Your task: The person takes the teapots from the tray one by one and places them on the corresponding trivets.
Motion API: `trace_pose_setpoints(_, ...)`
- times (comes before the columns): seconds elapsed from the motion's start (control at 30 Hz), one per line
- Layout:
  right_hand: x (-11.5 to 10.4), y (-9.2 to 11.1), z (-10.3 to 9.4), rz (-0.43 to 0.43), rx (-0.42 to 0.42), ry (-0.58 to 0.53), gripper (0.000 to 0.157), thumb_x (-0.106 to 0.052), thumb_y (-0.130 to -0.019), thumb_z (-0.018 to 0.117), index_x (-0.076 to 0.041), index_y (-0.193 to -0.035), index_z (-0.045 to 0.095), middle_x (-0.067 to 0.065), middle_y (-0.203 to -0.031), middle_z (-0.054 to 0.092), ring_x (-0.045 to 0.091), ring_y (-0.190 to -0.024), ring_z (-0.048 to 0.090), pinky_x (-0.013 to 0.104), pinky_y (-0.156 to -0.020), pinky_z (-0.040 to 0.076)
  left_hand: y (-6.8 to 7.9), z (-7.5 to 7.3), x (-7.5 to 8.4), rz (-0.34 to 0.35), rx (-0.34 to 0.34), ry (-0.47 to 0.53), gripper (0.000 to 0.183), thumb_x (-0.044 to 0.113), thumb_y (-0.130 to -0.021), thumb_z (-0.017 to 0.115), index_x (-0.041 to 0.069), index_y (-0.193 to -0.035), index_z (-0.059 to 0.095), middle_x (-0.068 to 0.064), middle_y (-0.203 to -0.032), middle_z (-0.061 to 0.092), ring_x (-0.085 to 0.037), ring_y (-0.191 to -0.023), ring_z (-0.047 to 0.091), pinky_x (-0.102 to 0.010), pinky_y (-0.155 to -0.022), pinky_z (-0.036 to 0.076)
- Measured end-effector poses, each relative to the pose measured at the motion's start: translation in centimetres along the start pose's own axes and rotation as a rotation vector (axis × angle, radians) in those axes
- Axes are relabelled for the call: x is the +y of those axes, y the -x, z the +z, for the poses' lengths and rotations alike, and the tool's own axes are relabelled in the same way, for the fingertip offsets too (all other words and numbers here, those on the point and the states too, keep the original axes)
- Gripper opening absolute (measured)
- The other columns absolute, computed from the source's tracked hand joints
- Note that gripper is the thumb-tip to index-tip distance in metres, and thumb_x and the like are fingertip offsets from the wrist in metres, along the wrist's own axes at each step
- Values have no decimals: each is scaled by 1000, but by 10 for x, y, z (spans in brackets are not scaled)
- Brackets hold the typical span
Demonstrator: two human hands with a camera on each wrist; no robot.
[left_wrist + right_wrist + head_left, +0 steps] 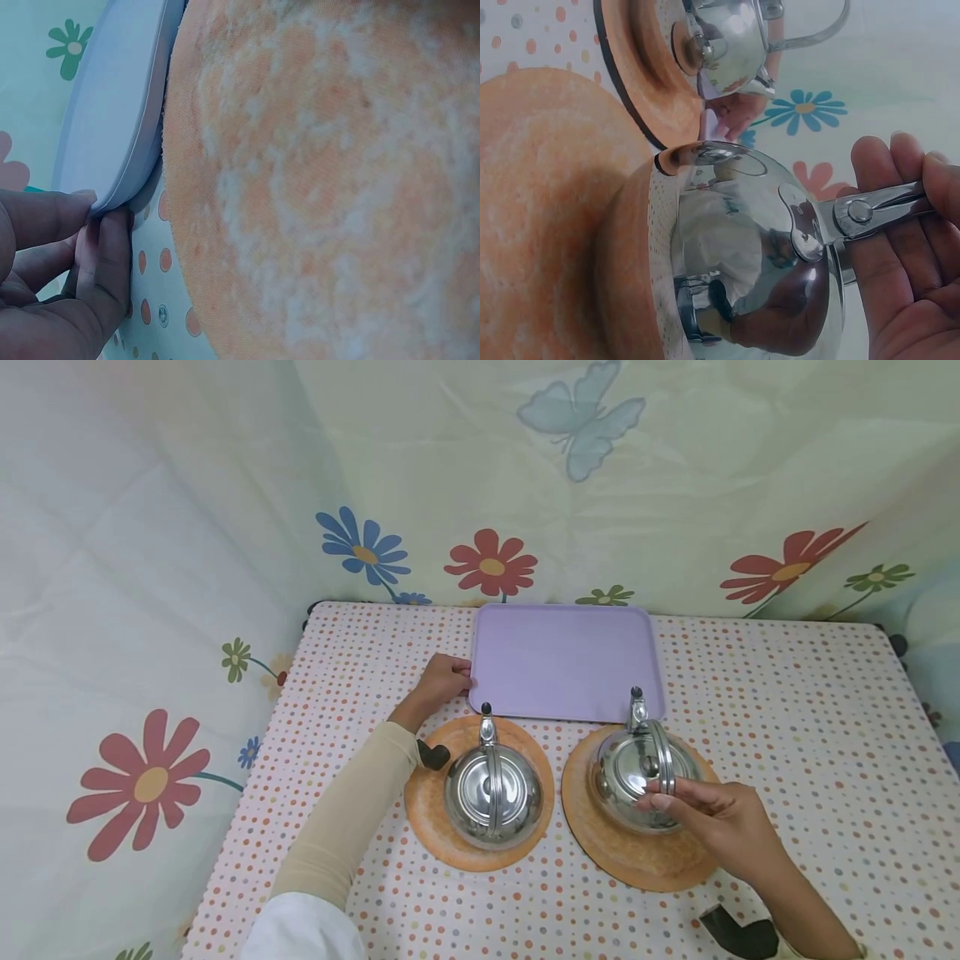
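Observation:
My left hand pinches the left edge of a lilac tray; in the left wrist view the thumb lies on top of the rim and fingers are beneath it. My right hand grips the raised handle of a shiny steel kettle, fingers curled round the bar. This kettle is close over the right orange round mat, its black-tipped spout towards the tray. A second steel kettle of the same kind stands on the left round mat, its handle upright.
The table is covered with a dotted cloth. Behind and to the left hang flower-printed curtains. The tray lies at the table's back edge, just beyond both mats, with nothing on it. Black wrist straps are on both arms.

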State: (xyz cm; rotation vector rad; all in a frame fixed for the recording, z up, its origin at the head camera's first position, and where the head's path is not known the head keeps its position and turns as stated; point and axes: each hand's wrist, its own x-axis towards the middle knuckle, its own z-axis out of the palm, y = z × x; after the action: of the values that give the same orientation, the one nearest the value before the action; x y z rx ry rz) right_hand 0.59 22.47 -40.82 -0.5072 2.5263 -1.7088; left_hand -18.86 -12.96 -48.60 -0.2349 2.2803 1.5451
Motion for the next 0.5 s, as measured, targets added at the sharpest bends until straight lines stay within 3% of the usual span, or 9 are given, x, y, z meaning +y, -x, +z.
trace_pose_setpoints(0.23,1,6,1,50,8,-7,14,12,-89,60,9,-98,72,7,-88,74,2,-101,64,16,-80,53,1,1,0,-9,-4,1,43,-2,-89,64,-9,-131,55,-16,-106,62,-24,-96,65,-25,-79,56)
trace_pose_setpoints(0.5,15,13,0,-49,-24,-175,20,22,-86,56,13,-98,69,10,-88,73,10,-95,68,20,-82,53,2,0,1,-7,1,-5,42,-3,-89,64,-8,-130,55,-15,-105,61,-23,-95,64,-24,-79,56)
